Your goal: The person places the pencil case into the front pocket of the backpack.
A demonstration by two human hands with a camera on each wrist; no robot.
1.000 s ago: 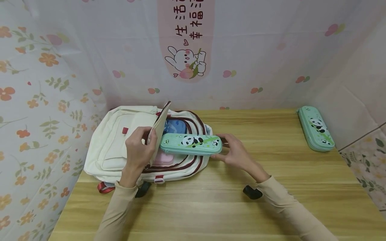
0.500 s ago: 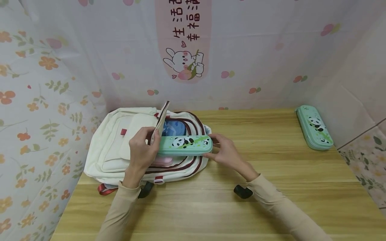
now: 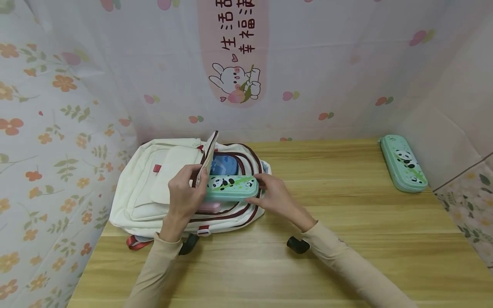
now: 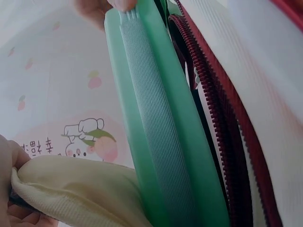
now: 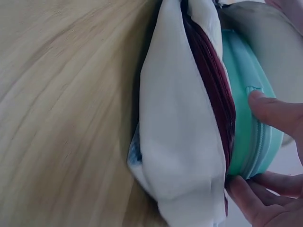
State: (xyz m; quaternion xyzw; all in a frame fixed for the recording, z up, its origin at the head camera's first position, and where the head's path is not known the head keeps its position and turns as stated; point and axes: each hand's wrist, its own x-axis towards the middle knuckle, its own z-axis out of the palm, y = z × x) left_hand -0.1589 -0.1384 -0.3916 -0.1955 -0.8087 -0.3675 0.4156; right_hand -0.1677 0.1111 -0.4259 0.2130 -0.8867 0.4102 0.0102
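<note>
A white backpack (image 3: 142,188) with dark red zips lies on its back at the left of the table. My left hand (image 3: 186,192) pinches the edge of its front flap (image 3: 208,154) and holds it raised. With fingers and thumb around its right end, my right hand (image 3: 275,196) grips a mint-green pencil case (image 3: 235,188) printed with pandas. The case's left end is hidden behind the flap, inside the bag's opening. In the right wrist view, the thumb (image 5: 272,111) presses on the case's zip side. A blue case (image 3: 224,164) and a pink item (image 3: 209,207) show in the opening.
A second mint-green panda pencil case (image 3: 404,163) lies at the back right of the wooden table (image 3: 327,171). A printed curtain (image 3: 308,64) stands behind the table, with another flowered one (image 3: 57,141) on the left.
My right hand has pushed the pencil case leftward, so more of it is hidden behind the flap. The left hand, still holding the flap, has shifted slightly right.
</note>
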